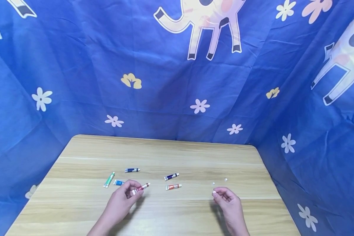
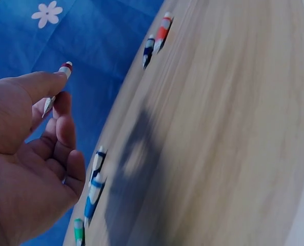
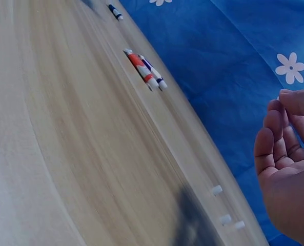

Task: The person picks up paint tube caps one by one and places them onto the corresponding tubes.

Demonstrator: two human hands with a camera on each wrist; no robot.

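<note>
My left hand [image 1: 121,201] pinches a crimson paint tube [image 1: 140,188] between thumb and fingers, raised above the table, its white tip facing right. In the left wrist view, the tube [image 2: 65,69] pokes out past the thumb. My right hand [image 1: 230,206] pinches a small white cap [image 1: 214,192] at its fingertips; in the right wrist view the fingers mostly hide it. Just beyond that hand, small white caps [image 1: 213,183] lie on the table, and the right wrist view shows three of them [image 3: 225,219].
Around the left hand lie a green tube [image 1: 109,180], a light blue tube [image 1: 118,182] and a dark blue tube [image 1: 132,170]. Between the hands are an orange-red tube [image 1: 173,187] and a navy tube [image 1: 171,176]. Blue patterned cloth [image 1: 165,98] surrounds the wooden table [image 1: 188,216].
</note>
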